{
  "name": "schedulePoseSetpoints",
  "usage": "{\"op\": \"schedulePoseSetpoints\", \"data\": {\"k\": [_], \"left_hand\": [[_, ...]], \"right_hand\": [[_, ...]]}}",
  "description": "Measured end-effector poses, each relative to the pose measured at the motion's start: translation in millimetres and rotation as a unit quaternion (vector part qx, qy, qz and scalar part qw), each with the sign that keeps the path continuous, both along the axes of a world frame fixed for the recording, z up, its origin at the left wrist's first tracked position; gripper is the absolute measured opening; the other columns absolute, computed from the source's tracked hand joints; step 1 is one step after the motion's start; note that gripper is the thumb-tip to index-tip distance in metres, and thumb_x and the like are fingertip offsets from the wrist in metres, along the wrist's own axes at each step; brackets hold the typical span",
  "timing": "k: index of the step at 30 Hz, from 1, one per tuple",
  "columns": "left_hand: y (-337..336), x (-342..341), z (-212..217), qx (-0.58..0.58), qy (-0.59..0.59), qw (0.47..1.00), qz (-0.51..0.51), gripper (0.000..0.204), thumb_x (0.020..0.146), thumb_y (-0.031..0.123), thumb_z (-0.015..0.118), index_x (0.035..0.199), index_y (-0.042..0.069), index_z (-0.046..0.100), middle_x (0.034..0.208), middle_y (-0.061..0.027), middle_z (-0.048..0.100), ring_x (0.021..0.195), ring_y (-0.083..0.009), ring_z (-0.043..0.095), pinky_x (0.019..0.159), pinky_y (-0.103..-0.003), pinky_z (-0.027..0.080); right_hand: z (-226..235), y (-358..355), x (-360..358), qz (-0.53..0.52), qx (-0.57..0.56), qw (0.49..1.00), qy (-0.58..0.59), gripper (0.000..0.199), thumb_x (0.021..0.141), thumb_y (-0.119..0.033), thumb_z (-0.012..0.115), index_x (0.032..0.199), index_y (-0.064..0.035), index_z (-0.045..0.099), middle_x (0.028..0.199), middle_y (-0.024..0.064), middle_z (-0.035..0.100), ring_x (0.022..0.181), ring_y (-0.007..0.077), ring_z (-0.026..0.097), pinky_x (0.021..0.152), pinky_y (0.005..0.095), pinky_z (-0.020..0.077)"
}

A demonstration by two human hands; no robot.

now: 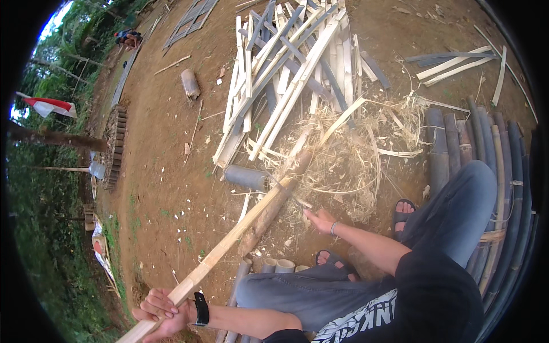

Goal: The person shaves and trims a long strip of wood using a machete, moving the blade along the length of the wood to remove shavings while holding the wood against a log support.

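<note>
My left hand (163, 313) is wrapped round the near end of a long pale bamboo strip (229, 242) at the lower left. The strip slants up and away to the right, passing over a brown log (264, 227) on the ground. In my right hand (321, 221) is the handle of a knife (295, 199), whose thin dark blade lies across the strip near the log. My fingers hide most of the handle. Beyond the blade, the strip's far end reaches over a heap of curled bamboo shavings (337, 163).
A big pile of split bamboo strips (286, 63) lies ahead. Bamboo poles (497, 188) line my right side. A short dark bamboo piece (246, 177) lies beside the log; cut tubes (285, 265) stand by my leg. Farther off are a short log (190, 84) and a crouching person (129, 39).
</note>
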State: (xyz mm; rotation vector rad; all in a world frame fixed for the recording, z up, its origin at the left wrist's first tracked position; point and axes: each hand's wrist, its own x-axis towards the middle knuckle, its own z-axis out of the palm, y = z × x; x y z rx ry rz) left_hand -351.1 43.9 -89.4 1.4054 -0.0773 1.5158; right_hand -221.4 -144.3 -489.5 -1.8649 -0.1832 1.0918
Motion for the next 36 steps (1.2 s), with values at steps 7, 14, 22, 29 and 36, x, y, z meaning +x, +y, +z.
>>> {"op": "schedulePoseSetpoints", "data": {"k": [7, 14, 22, 29, 36], "left_hand": [[15, 0, -7, -0.005, -0.014, 0.999, -0.052, 0.057, 0.087, 0.066, 0.042, 0.066, 0.014, 0.03, 0.042, 0.0044, 0.028, 0.031, -0.0046, 0.029, 0.035, -0.016, 0.02], [16, 8, -4, -0.019, -0.018, 0.999, -0.04, 0.055, 0.086, 0.064, 0.046, 0.067, 0.015, 0.03, 0.043, 0.0054, 0.029, 0.031, -0.0039, 0.029, 0.036, -0.016, 0.02], [29, 6, -4, -0.025, -0.013, 0.997, -0.071, 0.055, 0.086, 0.064, 0.046, 0.068, 0.015, 0.031, 0.042, 0.0055, 0.029, 0.031, -0.0037, 0.029, 0.037, -0.015, 0.02], [23, 16, 1, -0.03, -0.016, 0.992, -0.124, 0.057, 0.084, 0.068, 0.047, 0.068, 0.015, 0.03, 0.042, 0.0056, 0.03, 0.031, -0.0037, 0.029, 0.038, -0.016, 0.02], [41, 40, 14, 0.012, 0.04, 0.995, -0.094, 0.053, 0.084, 0.067, 0.046, 0.074, 0.015, 0.037, 0.048, 0.0062, 0.036, 0.037, -0.002, 0.034, 0.031, -0.014, 0.028]], "right_hand": [[24, 4, 26, -0.021, 0.038, 0.99, 0.137, 0.081, 0.08, -0.079, 0.031, 0.045, -0.007, 0.044, 0.042, 0.0055, 0.046, 0.039, 0.0196, 0.052, 0.046, 0.0359, 0.0444], [-2, 4, 34, -0.025, -0.04, 0.994, 0.097, 0.079, 0.081, -0.077, 0.034, 0.044, -0.0076, 0.044, 0.042, 0.0057, 0.045, 0.037, 0.0187, 0.049, 0.044, 0.0363, 0.0436], [1, -4, 20, -0.072, -0.001, 0.982, 0.173, 0.071, 0.084, -0.071, 0.039, 0.048, -0.0097, 0.039, 0.043, 0.003, 0.041, 0.037, 0.0167, 0.045, 0.04, 0.0336, 0.0387], [-4, -7, 31, -0.057, -0.025, 0.991, 0.116, 0.072, 0.082, -0.072, 0.042, 0.049, -0.0088, 0.041, 0.045, 0.0031, 0.043, 0.038, 0.0178, 0.047, 0.041, 0.0343, 0.0397], [16, -2, 32, -0.036, -0.051, 0.994, 0.095, 0.065, 0.079, -0.063, 0.057, 0.053, -0.003, 0.053, 0.047, 0.0079, 0.051, 0.041, 0.0209, 0.052, 0.046, 0.0357, 0.0438]]}}
